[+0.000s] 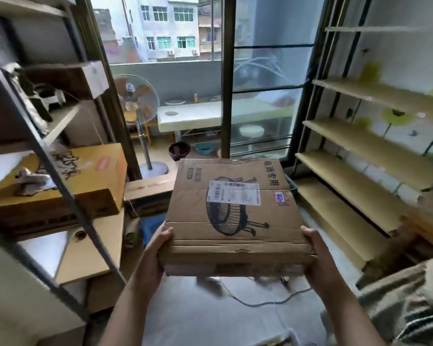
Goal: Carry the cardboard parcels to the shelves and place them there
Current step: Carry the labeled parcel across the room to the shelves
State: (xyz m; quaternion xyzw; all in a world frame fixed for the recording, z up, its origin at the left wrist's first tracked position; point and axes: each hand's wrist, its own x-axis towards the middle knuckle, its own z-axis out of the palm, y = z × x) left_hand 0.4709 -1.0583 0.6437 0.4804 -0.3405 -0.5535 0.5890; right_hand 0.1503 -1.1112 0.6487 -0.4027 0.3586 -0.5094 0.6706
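Note:
A flat brown cardboard parcel (231,213) with a fan drawing and a white shipping label is held level in front of me, above the floor. My left hand (153,255) grips its near left corner and my right hand (319,260) grips its near right corner. To the right stands a rack of bare wooden shelves (368,146) with several tiers. On the left, a dark metal shelf rack (68,193) carries a yellow cardboard box (85,176) and other cartons.
A standing fan (139,106) is ahead on the left by the open balcony door. A dark window post (227,78) rises straight ahead. A cable (260,299) lies across the floor. A grey cloth-covered heap (410,303) sits at the lower right.

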